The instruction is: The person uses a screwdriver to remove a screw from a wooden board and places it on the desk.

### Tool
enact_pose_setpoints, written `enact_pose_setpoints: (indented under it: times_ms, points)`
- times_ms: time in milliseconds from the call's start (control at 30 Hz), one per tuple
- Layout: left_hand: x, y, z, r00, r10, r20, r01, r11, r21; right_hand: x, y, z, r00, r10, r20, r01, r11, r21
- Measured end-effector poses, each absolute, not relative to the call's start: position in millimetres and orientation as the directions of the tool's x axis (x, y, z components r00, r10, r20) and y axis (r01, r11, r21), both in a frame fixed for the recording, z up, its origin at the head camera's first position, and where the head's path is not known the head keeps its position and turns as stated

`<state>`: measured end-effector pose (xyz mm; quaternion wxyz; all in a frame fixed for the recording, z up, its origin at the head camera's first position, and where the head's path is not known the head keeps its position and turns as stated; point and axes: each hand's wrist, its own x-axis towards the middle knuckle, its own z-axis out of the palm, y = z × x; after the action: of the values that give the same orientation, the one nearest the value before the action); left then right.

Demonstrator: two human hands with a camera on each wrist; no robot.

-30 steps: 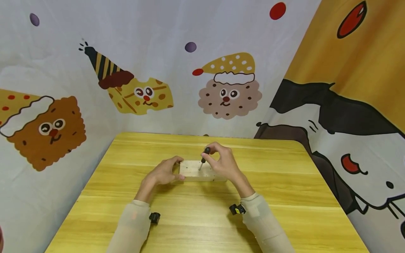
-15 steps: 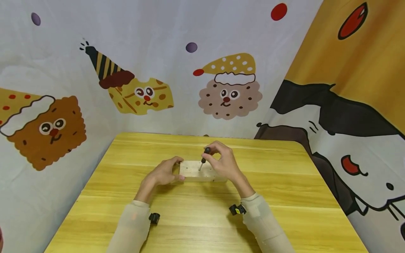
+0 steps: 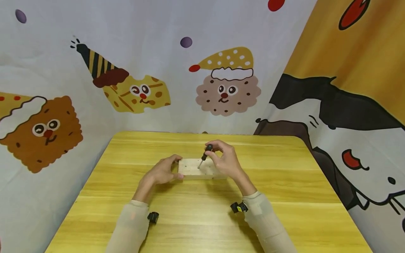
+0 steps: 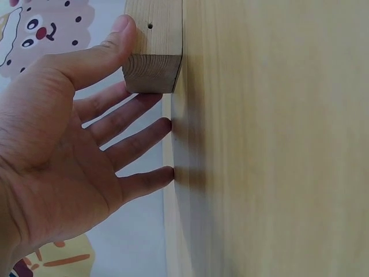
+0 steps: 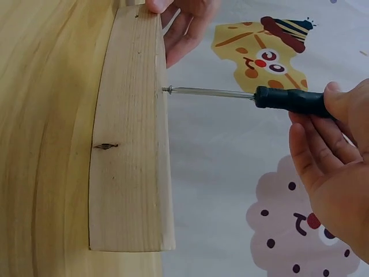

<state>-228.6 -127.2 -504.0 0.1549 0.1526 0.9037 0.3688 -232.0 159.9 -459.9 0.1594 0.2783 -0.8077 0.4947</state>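
1. The wooden block (image 3: 190, 168) lay on the table's (image 3: 193, 218) far half.
2. The left hand (image 3: 161, 171) pinched its left end.
3. The right hand (image 3: 227, 160) gripped the screwdriver (image 5: 271, 98), its tip at a screw (image 5: 167, 89).

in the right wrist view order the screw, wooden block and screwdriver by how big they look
1. wooden block, largest
2. screwdriver, part of its handle hidden by the hand
3. screw, smallest

There are two hands — one left hand (image 3: 161, 171), one right hand (image 3: 227, 161). The left touches one wooden block (image 3: 204, 172); the right holds one screwdriver (image 5: 282, 99) — one screw (image 5: 168, 89) at its tip. Two black cameras (image 3: 153, 217) and two sleeves (image 3: 129, 223) sit behind the hands, one table (image 3: 193, 225) beneath.
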Motion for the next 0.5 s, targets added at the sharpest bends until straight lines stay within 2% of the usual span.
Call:
enact_pose_setpoints:
  times_ms: [267,500]
  points:
    - [-228,-127,-502,-0.907,0.387,-0.166,0.16,0.682,0.714,-232,156,-452,-0.714,-0.386,0.585,-0.7,0.362,-0.616]
    - [-226,-128,-502,-0.912,0.378,-0.162,0.155,0.681,0.715,-235,150,-450,-0.647,-0.335,0.685,-0.752,0.431,-0.499]
